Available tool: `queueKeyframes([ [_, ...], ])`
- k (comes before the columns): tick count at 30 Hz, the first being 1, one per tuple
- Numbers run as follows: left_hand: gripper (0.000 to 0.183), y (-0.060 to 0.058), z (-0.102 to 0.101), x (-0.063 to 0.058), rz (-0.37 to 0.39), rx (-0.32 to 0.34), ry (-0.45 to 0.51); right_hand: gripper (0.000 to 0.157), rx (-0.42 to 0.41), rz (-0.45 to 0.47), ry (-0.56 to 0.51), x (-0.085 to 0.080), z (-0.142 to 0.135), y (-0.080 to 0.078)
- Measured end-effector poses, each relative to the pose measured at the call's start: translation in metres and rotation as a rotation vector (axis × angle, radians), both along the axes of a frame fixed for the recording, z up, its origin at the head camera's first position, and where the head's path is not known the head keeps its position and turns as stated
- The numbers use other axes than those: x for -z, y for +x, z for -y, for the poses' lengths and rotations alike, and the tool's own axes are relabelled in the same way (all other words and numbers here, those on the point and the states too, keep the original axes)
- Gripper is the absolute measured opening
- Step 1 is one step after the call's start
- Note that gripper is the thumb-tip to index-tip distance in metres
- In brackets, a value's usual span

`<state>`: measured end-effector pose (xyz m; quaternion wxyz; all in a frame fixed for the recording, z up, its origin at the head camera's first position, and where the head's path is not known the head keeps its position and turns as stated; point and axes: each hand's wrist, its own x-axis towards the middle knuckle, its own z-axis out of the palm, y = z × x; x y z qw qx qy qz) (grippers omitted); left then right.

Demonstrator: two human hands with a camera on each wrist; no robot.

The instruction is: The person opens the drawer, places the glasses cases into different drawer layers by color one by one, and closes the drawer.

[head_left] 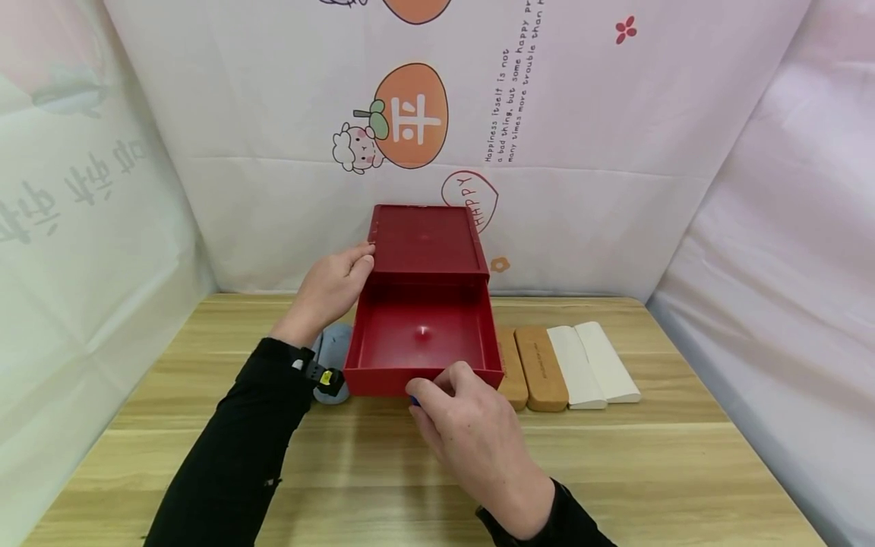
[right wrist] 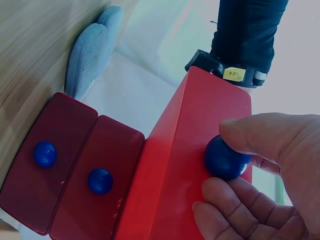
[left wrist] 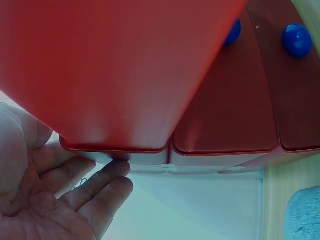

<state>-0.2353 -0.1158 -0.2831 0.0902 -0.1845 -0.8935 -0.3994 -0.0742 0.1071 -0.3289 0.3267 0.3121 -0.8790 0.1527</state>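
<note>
A red drawer cabinet (head_left: 427, 239) stands toward the back of the wooden table. Its top drawer (head_left: 379, 382) is pulled far out and has a bare red inside. My right hand (head_left: 472, 425) pinches that drawer's round blue knob (right wrist: 225, 159) between thumb and fingers. Against the cabinet's left side, near the top, rests my left hand (head_left: 335, 285); in the left wrist view its fingers (left wrist: 107, 187) lie along the side wall. Below, two more drawers are closed, each with a blue knob, the middle one (right wrist: 100, 181) and the lowest one (right wrist: 45, 154).
Left of the cabinet lie blue-grey rounded soft things (head_left: 333, 349), partly hidden by my left arm. To the right sit two tan rounded cases (head_left: 543, 372), one partly behind the drawer, and two white flat wedge-shaped cases (head_left: 607, 365). White printed cloth (head_left: 567, 228) hangs behind and beside the table.
</note>
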Motion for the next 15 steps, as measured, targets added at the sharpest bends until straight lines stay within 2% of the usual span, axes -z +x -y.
queueKeyframes([
  [15, 0.056, -0.0024, 0.0004, 0.0020, -0.001, 0.005, -0.002, 0.031, -0.009, -0.003, -0.015, 0.0011, -0.0010, -0.0010],
])
